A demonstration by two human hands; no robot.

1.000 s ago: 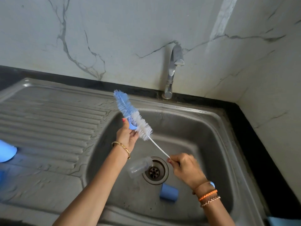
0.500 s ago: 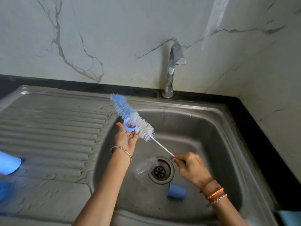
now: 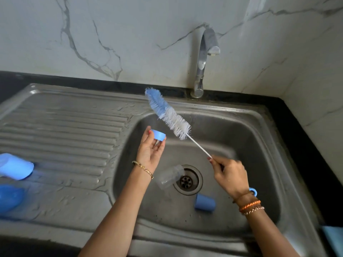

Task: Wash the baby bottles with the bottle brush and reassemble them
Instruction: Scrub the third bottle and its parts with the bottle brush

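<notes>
- Fingers first: the left hand (image 3: 151,151) pinches a blue collar ring (image 3: 158,134) at its fingertips, palm turned up, while the right hand (image 3: 229,174) is curled tight round the thin white handle of the bottle brush (image 3: 169,115).
- Taking the drain (image 3: 187,179) as our landmark and starting nearest the camera: on the near side of it, a small blue cap (image 3: 205,202) lies on the basin floor.
- Right against the drain's left edge lies a clear bottle (image 3: 169,176) on its side, nobody holding it.
- Above the drain, both hands work in the air; the brush head slants up and away to the far left, clear of the ring, bristles just beside it but not in it.
- Well left of the drain, on the ribbed draining board (image 3: 65,130), sit blurred blue parts (image 3: 15,166) at the frame's edge; I can't say what they are.
- Beyond the drain, the tap (image 3: 203,58) stands against the marble wall, no water visible.
- The step, as I read it: scrubbing the ring, and that pass looks finished.
- Next move calls for a rinse or setting the ring down, then lifting the bottle and lining the bristles up with its mouth.
- Against half a second ago: the brush was threaded through the ring; now it has pulled free and the left palm has opened out.
</notes>
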